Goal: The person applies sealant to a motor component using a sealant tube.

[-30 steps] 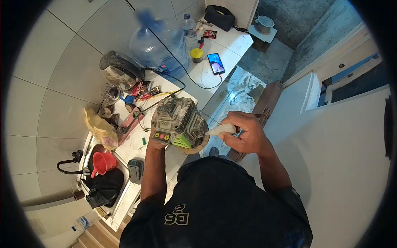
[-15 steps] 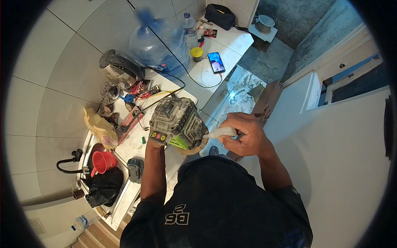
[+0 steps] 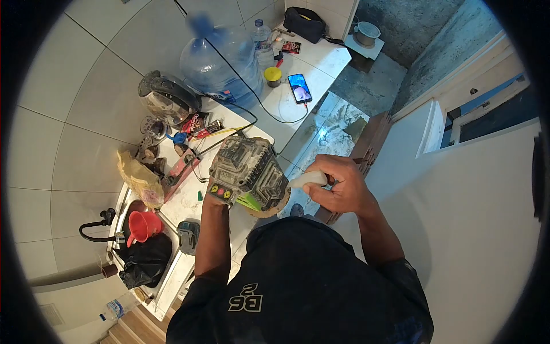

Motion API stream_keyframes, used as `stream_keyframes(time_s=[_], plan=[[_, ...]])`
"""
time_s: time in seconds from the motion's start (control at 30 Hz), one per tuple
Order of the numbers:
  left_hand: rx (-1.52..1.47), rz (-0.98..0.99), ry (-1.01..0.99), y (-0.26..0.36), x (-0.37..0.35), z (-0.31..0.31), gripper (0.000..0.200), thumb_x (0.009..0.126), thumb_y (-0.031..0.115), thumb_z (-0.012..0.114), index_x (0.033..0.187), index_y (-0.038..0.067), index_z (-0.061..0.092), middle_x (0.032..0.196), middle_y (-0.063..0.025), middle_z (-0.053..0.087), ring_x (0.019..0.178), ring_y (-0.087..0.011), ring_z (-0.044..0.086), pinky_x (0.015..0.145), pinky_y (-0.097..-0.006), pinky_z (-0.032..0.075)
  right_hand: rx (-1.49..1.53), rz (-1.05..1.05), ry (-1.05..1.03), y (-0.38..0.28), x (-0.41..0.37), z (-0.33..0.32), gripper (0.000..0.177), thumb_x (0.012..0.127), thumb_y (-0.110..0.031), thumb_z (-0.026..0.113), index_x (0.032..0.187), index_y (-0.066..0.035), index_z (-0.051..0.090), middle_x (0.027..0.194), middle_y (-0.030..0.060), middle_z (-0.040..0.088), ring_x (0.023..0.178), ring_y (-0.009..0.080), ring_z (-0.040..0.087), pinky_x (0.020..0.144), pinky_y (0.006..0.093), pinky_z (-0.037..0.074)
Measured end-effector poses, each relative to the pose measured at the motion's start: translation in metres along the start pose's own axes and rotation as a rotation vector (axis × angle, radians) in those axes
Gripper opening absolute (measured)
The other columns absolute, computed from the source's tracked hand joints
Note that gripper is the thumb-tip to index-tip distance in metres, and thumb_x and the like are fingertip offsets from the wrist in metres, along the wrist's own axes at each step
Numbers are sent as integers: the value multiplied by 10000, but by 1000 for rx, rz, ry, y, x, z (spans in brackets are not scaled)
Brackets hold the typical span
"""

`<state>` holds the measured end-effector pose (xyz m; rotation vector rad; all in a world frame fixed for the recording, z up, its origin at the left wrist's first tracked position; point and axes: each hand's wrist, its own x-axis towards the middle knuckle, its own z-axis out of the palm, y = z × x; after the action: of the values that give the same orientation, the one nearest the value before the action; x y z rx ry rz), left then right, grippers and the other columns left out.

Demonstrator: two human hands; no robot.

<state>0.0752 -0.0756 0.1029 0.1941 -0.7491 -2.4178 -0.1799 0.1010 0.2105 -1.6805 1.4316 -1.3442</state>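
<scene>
A dusty cordless power tool [image 3: 245, 171], grey and green with a row of coloured buttons and a round tan base, is held up in front of my chest. My left hand [image 3: 214, 199] grips it from the near left side, fingers mostly hidden behind the housing. In my right hand [image 3: 341, 186] is a small white squeeze bottle [image 3: 310, 180], wrapped by closed fingers. Its narrow nozzle points left, with the tip right at the tool's side near the base. On the counter left of the tool stands a dark battery pack [image 3: 188, 236].
The counter holds an electric kettle [image 3: 167, 98], a large water jug [image 3: 220, 66], a lit phone [image 3: 299, 88] on a cable and a yellow-lidded jar [image 3: 273, 76]. A red dipper [image 3: 146, 225] and black bag [image 3: 148, 258] sit in the sink. A white door [image 3: 452, 218] stands at right.
The tool has shifted very slightly right and down. The bottle in my right hand has tilted a little, its nozzle still at the tool's side.
</scene>
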Motion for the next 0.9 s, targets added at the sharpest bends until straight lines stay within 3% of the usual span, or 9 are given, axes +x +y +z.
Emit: stream_keyframes(time_s=[0.13, 0.23, 0.33, 0.4, 0.43, 0.53, 0.63, 0.8, 0.9], plan=[[-14, -36, -22, 3, 8, -4, 741, 896, 367, 779, 1456, -24, 492, 1359, -188, 635, 1158, -256, 671, 964, -417, 599, 27, 26, 7, -3, 2, 0, 147, 790, -46, 786, 901, -10, 698, 735, 40, 608, 589, 109, 535, 517, 285, 396], [-26, -67, -39, 0, 12, -4, 732, 904, 374, 770, 1454, -25, 497, 1360, -192, 636, 1157, -258, 672, 961, -418, 600, 7, 63, -8, -1, 4, -1, 148, 795, -92, 772, 889, -8, 696, 763, 103, 667, 610, 172, 642, 536, 312, 473], [56, -51, -53, -2, 16, 8, 634, 971, 416, 663, 1414, -23, 552, 1360, -204, 646, 1128, -269, 685, 915, -426, 618, 74, 82, 6, 5, 2, 4, 137, 798, -68, 779, 896, -18, 698, 735, 45, 618, 588, 116, 537, 532, 288, 403], [73, -18, 138, -4, 14, 8, 879, 904, 481, 699, 1404, -181, 411, 1208, -332, 648, 1059, -334, 722, 843, -407, 663, 94, 88, 22, 4, 3, 4, 136, 800, -78, 779, 891, -18, 696, 739, 46, 621, 589, 119, 534, 535, 289, 406], [-57, -7, 179, -7, 14, -6, 867, 934, 487, 657, 1417, -185, 397, 1233, -359, 627, 1093, -384, 712, 873, -453, 658, 96, 88, 25, 4, 3, 3, 136, 800, -78, 779, 891, -18, 696, 739, 46, 621, 589, 119, 534, 535, 289, 406], [-7, 32, 254, -6, 10, -5, 878, 948, 502, 632, 1440, -181, 384, 1274, -373, 603, 1158, -445, 678, 895, -508, 645, 41, 103, -19, 5, 4, 0, 172, 803, -125, 782, 903, -9, 704, 768, 113, 674, 630, 179, 662, 557, 317, 489], [-132, -16, 118, -8, 9, -17, 870, 963, 513, 608, 1458, -168, 387, 1317, -367, 585, 1211, -489, 637, 914, -558, 630, 36, 49, -4, 5, 0, -2, 179, 800, -132, 786, 905, -11, 707, 760, 109, 667, 618, 182, 648, 556, 318, 484], [-76, 29, 245, -11, 6, -39, 837, 966, 498, 612, 1453, -154, 414, 1355, -370, 561, 1234, -500, 618, 905, -576, 630, 199, 118, -42, -5, -4, -7, 136, 815, -85, 772, 903, -4, 708, 758, 53, 609, 632, 123, 533, 577, 280, 393], [-143, 46, -18, -6, 16, 13, 727, 989, 494, 589, 1468, -40, 471, 1400, -358, 537, 1208, -537, 618, 956, -614, 599, 244, 81, 11, 9, -10, -7, 170, 852, -100, 776, 955, 7, 697, 807, 58, 669, 695, 108, 606, 652, 297, 497]])
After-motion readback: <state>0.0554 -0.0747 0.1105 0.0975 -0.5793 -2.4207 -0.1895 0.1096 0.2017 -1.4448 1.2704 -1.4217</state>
